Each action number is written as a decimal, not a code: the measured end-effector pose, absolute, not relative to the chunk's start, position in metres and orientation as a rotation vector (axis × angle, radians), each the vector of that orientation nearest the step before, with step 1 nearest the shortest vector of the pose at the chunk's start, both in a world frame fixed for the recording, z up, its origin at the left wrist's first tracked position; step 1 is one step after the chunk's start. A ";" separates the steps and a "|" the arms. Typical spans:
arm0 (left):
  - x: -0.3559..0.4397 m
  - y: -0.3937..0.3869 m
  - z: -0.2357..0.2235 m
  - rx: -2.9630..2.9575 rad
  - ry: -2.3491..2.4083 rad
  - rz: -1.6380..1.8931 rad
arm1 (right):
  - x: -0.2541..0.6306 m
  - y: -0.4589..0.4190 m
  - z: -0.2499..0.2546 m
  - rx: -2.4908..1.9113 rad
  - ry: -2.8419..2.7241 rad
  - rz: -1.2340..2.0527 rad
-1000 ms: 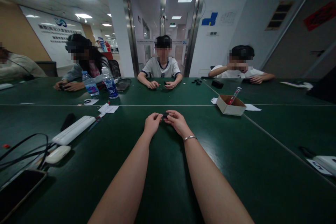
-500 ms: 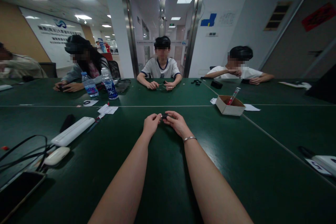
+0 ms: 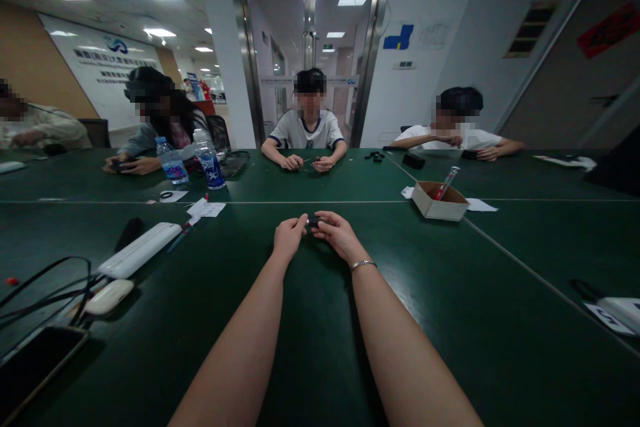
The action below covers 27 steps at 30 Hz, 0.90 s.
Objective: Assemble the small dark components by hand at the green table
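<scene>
My left hand (image 3: pixel 288 237) and my right hand (image 3: pixel 339 233) meet over the dark green table (image 3: pixel 320 320), fingers curled. Between their fingertips they pinch a small black object (image 3: pixel 313 221), too small to name. A thin bracelet (image 3: pixel 362 264) circles my right wrist. Both forearms stretch forward from the near edge.
An open cardboard box (image 3: pixel 439 201) with a red-tipped tube stands at the right. On the left lie a white power strip (image 3: pixel 139 248), a white mouse (image 3: pixel 109 295), cables (image 3: pixel 40 287), a phone (image 3: pixel 35 363) and two water bottles (image 3: pixel 209 160). Several people sit across the table.
My hands stay nearly in place on the small black object. The view shifts slightly, and a person at the far left has moved a hand.
</scene>
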<state>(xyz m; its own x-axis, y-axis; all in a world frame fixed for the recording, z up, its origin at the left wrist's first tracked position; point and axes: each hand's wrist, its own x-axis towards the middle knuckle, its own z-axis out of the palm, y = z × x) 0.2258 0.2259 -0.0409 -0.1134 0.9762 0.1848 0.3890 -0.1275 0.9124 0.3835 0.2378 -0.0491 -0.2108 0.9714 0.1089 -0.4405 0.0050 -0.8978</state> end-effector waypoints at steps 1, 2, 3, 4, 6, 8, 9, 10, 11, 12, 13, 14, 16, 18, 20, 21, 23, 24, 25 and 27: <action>0.226 0.226 -0.041 1.543 1.509 1.239 | 0.383 0.238 -0.049 -0.712 -1.045 1.513; 0.226 0.226 -0.042 1.542 1.485 1.246 | 0.383 0.238 -0.049 -0.718 -1.039 1.513; 0.227 0.227 -0.043 1.546 1.465 1.252 | 0.383 0.238 -0.049 -0.723 -1.033 1.510; 0.227 0.227 -0.044 1.553 1.455 1.258 | 0.383 0.238 -0.049 -0.729 -1.026 1.504; 0.228 0.229 -0.046 1.575 1.442 1.276 | 0.382 0.238 -0.049 -0.751 -1.004 1.487; 0.229 0.231 -0.049 1.582 1.410 1.318 | 0.381 0.239 -0.049 -0.783 -0.973 1.471; 0.230 0.232 -0.050 1.580 1.383 1.345 | 0.381 0.239 -0.049 -0.796 -0.958 1.467; 0.230 0.232 -0.050 1.573 1.352 1.365 | 0.380 0.239 -0.049 -0.806 -0.946 1.467; 0.230 0.232 -0.050 1.560 1.326 1.373 | 0.380 0.240 -0.049 -0.811 -0.937 1.468; 0.230 0.232 -0.050 1.544 1.307 1.368 | 0.380 0.240 -0.049 -0.813 -0.929 1.470; 0.230 0.232 -0.050 1.527 1.296 1.354 | 0.380 0.240 -0.049 -0.813 -0.923 1.474; 0.230 0.232 -0.050 1.513 1.291 1.338 | 0.379 0.240 -0.049 -0.813 -0.918 1.477; 0.230 0.231 -0.049 1.499 1.289 1.327 | 0.379 0.240 -0.049 -0.815 -0.915 1.476; 0.230 0.231 -0.048 1.500 1.298 1.346 | 0.379 0.240 -0.049 -0.812 -0.922 1.471; 0.231 0.231 -0.048 1.483 1.303 1.369 | 0.379 0.240 -0.050 -0.808 -0.926 1.467; 0.231 0.231 -0.047 1.468 1.299 1.378 | 0.380 0.240 -0.050 -0.807 -0.925 1.466; 0.232 0.231 -0.047 1.448 1.286 1.385 | 0.380 0.240 -0.050 -0.805 -0.931 1.466; 0.232 0.232 -0.048 1.447 1.285 1.386 | 0.380 0.240 -0.050 -0.805 -0.936 1.465; 0.232 0.232 -0.048 1.450 1.289 1.388 | 0.380 0.240 -0.051 -0.804 -0.942 1.465; 0.232 0.234 -0.050 1.451 1.305 1.398 | 0.380 0.241 -0.051 -0.804 -0.949 1.466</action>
<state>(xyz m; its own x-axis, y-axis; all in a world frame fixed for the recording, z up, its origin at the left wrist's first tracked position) 0.2319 0.2335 -0.0499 -0.1031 0.9641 0.2448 0.1778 -0.2243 0.9582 0.3799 0.2407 -0.0510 -0.1089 0.9934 0.0347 -0.4383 -0.0167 -0.8987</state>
